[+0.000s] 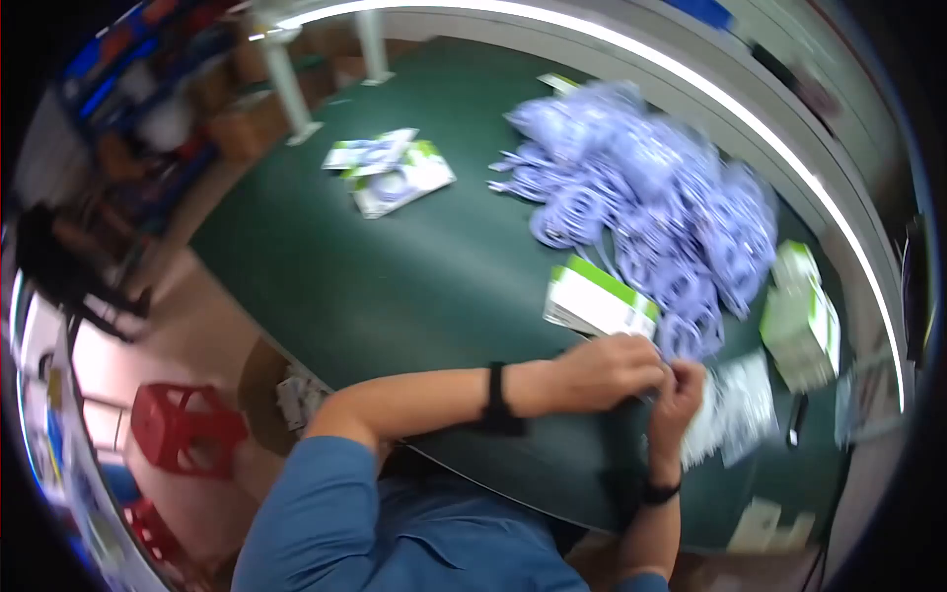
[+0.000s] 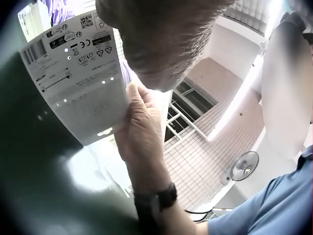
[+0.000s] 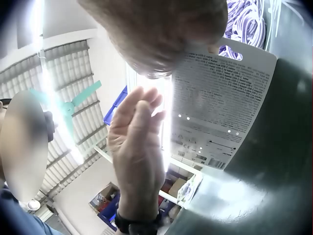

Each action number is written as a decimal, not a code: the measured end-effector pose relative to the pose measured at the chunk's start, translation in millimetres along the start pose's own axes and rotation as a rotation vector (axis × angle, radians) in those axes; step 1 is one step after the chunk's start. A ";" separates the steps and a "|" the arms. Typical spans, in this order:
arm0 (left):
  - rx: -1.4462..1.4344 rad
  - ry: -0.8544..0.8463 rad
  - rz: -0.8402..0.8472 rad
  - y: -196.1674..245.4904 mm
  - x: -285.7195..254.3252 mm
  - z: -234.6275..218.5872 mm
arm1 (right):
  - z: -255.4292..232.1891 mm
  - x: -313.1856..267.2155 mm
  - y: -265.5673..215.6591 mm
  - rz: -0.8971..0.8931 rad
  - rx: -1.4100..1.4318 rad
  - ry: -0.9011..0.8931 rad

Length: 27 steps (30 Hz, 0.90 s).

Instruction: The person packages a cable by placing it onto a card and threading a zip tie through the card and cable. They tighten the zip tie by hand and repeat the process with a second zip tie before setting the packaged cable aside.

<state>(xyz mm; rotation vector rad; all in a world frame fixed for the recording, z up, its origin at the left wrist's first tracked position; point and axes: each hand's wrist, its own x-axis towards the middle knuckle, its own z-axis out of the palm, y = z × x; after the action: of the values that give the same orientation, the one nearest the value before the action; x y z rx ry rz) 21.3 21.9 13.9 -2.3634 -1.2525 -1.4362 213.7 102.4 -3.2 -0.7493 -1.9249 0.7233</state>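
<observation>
In the head view my left hand point(image 1: 612, 373) and right hand point(image 1: 679, 400) meet, fingers curled, at the lower right of a white-and-green package point(image 1: 600, 301). The left wrist view shows a printed card point(image 2: 78, 83), its barcode at the far end; my right hand point(image 2: 142, 132) pinches its edge beside the hang hole. From the right wrist, the card point(image 3: 222, 98) stands tilted, hang hole at the top, partly behind my near hand. The left hand's point(image 3: 138, 142) bent fingers are close to the card's edge; glare hides whether they hold anything.
A large heap of bundled lilac cables point(image 1: 651, 178) lies beyond the package. Several packages point(image 1: 400, 183) lie at the far left of the green table point(image 1: 326, 266). To the right are clear plastic bags point(image 1: 735, 409), a green-and-white box point(image 1: 801, 331) and a black object point(image 1: 797, 419).
</observation>
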 end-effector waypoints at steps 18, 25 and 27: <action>-1.655 0.258 -1.585 52.7 -50.1 -15.2 | -12.2 -2.6 -22.7 -0.227 0.229 -0.291; -1.505 0.113 -1.340 43.2 -25.8 -7.8 | -38.6 10.9 -41.5 -0.186 0.016 -0.413; -1.491 0.082 -1.298 38.3 -20.7 -3.5 | -38.5 14.1 -39.8 -0.283 -0.093 -0.383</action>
<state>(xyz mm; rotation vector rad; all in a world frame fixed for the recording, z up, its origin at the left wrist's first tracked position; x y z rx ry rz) 40.9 -17.0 11.5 -1.4487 -2.3438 -3.8165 234.5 94.3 49.4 -0.3964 -2.3652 0.6359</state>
